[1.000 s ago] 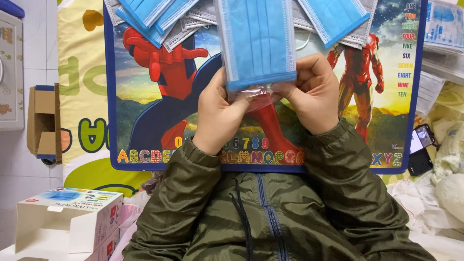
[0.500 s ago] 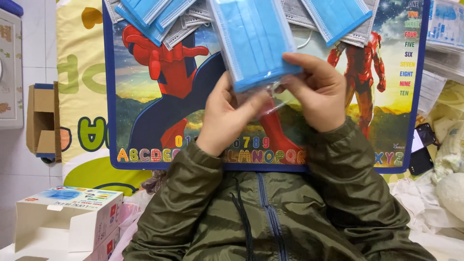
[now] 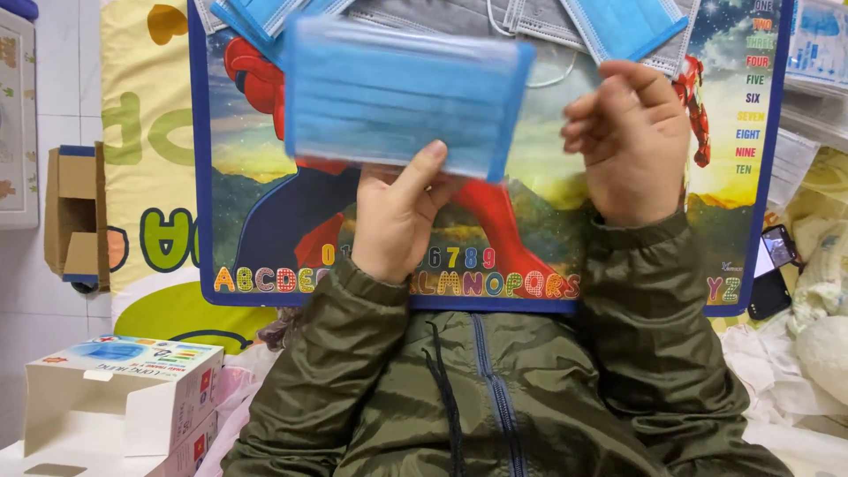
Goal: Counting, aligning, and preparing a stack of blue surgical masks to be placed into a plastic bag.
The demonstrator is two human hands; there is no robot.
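My left hand [image 3: 397,216] grips a clear packet of blue face masks [image 3: 402,97] by its lower edge and holds it flat and sideways above a colourful picture board [image 3: 265,221]. Off to the packet's right, my right hand [image 3: 632,141] hovers free of it with the fingers loosely curled and nothing in them. More loose blue masks [image 3: 623,26] and grey ones [image 3: 424,11] lie heaped along the board's far edge. Both arms wear olive green jacket sleeves.
An open white carton [image 3: 124,393] stands at the lower left on other boxes. A small cardboard box [image 3: 75,216] sits at the left. A dark phone [image 3: 773,269] and crumpled white plastic [image 3: 817,327] lie at the right, with stacked packets [image 3: 817,44] at the top right.
The mask packet has turned from upright to sideways and swung left in my left hand. My right hand has let go of it and drawn off to the right.
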